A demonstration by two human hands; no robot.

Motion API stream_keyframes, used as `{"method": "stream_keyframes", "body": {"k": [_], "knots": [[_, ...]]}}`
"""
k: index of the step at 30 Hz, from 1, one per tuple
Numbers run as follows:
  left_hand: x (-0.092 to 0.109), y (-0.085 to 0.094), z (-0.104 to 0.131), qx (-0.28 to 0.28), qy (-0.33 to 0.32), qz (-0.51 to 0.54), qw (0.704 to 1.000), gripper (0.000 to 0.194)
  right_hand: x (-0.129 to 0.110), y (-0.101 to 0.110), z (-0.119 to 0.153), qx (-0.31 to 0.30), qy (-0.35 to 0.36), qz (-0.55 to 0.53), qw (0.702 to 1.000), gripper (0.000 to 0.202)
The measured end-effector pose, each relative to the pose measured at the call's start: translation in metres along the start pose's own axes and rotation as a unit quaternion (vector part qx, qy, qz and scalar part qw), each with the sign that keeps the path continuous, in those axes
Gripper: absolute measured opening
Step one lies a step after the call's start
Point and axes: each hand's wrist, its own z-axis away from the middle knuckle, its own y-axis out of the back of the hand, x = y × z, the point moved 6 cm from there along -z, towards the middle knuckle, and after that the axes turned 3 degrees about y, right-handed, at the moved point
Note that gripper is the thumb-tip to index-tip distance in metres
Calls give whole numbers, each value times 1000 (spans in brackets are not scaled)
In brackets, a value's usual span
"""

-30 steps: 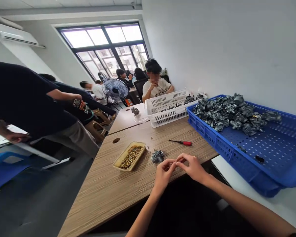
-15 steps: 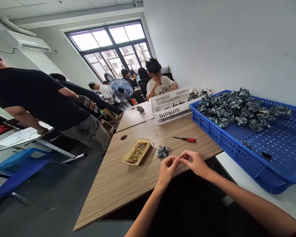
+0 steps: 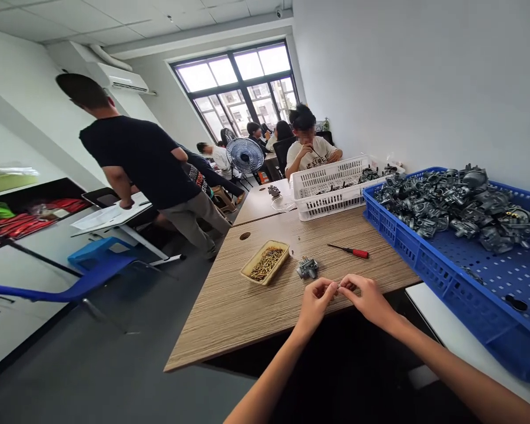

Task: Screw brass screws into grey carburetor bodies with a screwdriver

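Note:
My left hand (image 3: 317, 300) and my right hand (image 3: 365, 297) meet at the near edge of the wooden table (image 3: 221, 306), fingertips pinched around something too small to make out. Just beyond my left hand lies a grey metal part (image 3: 308, 268) with brass pieces on top. A yellowish tray (image 3: 265, 263) full of small brass pieces sits to its left. To the right, a screwdriver (image 3: 360, 253) with a red handle rests on the tabletop, its dark shaft pointing left.
A blue basket (image 3: 417, 253) heaped with grey metal parts stands at the right. Behind the table's middle is a white basket (image 3: 331, 205) with more parts. A seated person (image 3: 311, 154) is beyond it; another person (image 3: 143, 162) stands at the left.
The view has swung left, so the table and hands appear further right. My fingertips have parted slightly, showing a tiny piece between them. The standing person's head is now in view.

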Motion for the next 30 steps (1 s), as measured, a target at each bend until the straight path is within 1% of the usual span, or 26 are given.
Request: {"method": "stream_keyframes", "body": {"k": [4,7,10,12,14,16,18,19,21,23,25,27,28,30], "knots": [[-3,4,3,-3,31,37,999,55,-3,-6,1,-15,15,12,1000,15],[-6,13,9,5,53,57,997,57,-6,-11,2,-26,11,13,1000,17],[-11,33,24,23,65,66,995,58,-7,-17,6,-40,5,36,999,22],[-16,49,42,27,70,50,996,58,-7,-23,8,-59,1,61,996,24],[-23,65,64,18,78,19,997,57,-8,-32,5,-76,1,92,993,25],[-34,76,88,-11,95,-2,995,55,-14,-45,-6,-85,15,129,988,24],[-44,86,109,-29,120,-8,992,55,-27,-65,-29,-91,41,165,981,23],[-49,91,117,-27,132,-8,991,57,-35,-76,-44,-92,54,178,978,22],[-54,101,128,-5,150,-1,989,60,-52,-100,-79,-90,68,192,975,20],[-55,112,132,26,163,12,986,64,-66,-120,-115,-82,64,206,973,18],[-54,121,133,54,170,32,983,67,-74,-133,-141,-76,59,205,974,16],[-51,130,131,87,163,56,981,67,-75,-137,-150,-72,57,201,975,13],[-49,135,130,108,154,68,980,66,-74,-136,-147,-72,58,200,975,13],[-49,141,129,148,137,87,976,66,-69,-130,-125,-84,68,190,976,15]]}}
